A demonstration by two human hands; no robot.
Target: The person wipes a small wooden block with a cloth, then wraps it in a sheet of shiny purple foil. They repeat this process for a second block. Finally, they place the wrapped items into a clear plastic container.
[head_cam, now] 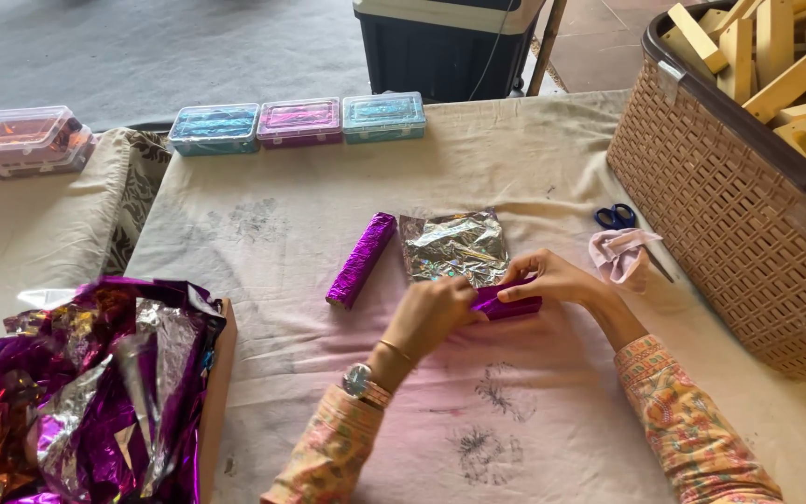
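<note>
Head view shows the left hand (431, 315) and the right hand (552, 278) both closed on a small purple-wrapped block (507, 303), near the middle of the cloth-covered table (263, 233). A finished purple roll (362, 259) and a silver foil sheet (454, 245) lie just behind. For a neat wrap, the foil should probably be pressed tight at the ends.

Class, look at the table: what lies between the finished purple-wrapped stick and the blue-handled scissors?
In the head view, a crinkled silver foil sheet lies between the purple-wrapped stick and the scissors, flat on the cloth-covered table.
</note>
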